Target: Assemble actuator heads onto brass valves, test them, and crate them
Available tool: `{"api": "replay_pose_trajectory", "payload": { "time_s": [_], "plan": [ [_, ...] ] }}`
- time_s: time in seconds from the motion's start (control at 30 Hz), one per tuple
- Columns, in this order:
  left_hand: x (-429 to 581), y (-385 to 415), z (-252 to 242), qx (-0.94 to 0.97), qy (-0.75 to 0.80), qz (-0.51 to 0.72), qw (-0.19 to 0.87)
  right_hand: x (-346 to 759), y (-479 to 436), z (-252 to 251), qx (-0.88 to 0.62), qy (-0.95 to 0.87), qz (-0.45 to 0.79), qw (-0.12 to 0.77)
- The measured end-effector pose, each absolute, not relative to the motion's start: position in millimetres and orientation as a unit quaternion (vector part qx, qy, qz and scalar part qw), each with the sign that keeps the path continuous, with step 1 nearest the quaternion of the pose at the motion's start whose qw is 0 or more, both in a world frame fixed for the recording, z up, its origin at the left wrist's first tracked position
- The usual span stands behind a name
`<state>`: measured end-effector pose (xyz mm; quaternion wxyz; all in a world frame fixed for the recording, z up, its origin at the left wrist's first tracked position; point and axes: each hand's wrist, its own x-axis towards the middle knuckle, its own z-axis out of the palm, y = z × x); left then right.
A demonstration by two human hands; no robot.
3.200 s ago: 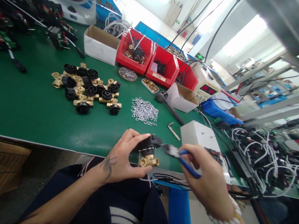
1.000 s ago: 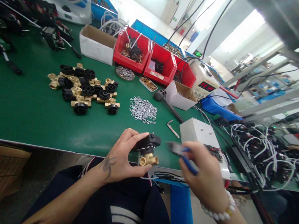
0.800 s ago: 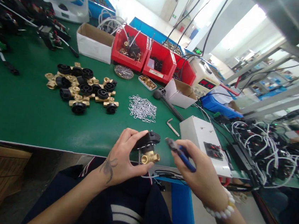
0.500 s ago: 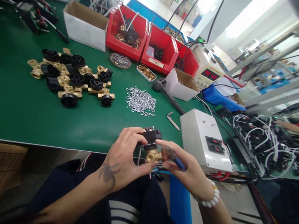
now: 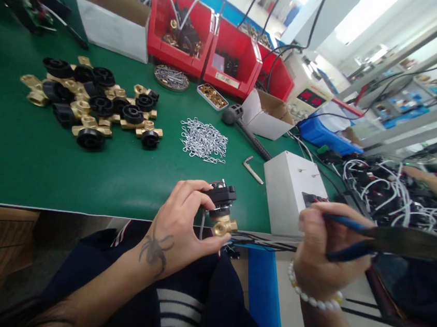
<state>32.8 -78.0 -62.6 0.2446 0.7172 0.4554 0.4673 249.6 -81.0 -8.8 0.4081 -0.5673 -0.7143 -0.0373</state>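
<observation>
Near the front edge of the bench, my left hand (image 5: 181, 222) grips a brass valve (image 5: 224, 226) with a black actuator head (image 5: 221, 195) on top. Its thumb presses the brass body and its fingers wrap the black part; a grey cable hangs beside it. Off to the right, in front of the grey box, my right hand (image 5: 329, 248) is closed round the blue handles of a pair of pliers (image 5: 405, 242), whose blurred jaws point right. A pile of small wire clips (image 5: 204, 140) lies beyond my left hand.
Brass valves with black caps (image 5: 101, 105) cluster at left. Behind stand red bins (image 5: 232, 63), a white box (image 5: 111, 30) and a dish of pins (image 5: 172, 78). A mallet (image 5: 247, 130), hex key (image 5: 253, 170) and grey box (image 5: 289, 192) sit right. Another person's arm (image 5: 434, 187) is among cables.
My right hand has moved away from the valve to the right, and the pliers have swung to point outward. My left hand keeps the valve in nearly the same place.
</observation>
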Motion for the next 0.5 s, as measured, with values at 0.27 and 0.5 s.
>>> {"api": "replay_pose_trajectory", "payload": {
  "time_s": [0.27,0.5],
  "plan": [
    [32.3,-76.4,-60.6,0.718,0.456,0.47,0.238,248.2,-85.3,-2.4,-0.555,-0.737,0.046,0.383],
    [30.2,-76.0,-62.3,0.717,0.454,0.475,0.23,242.7,-77.9,-7.2,-0.509,-0.839,0.051,0.185]
  ]
}}
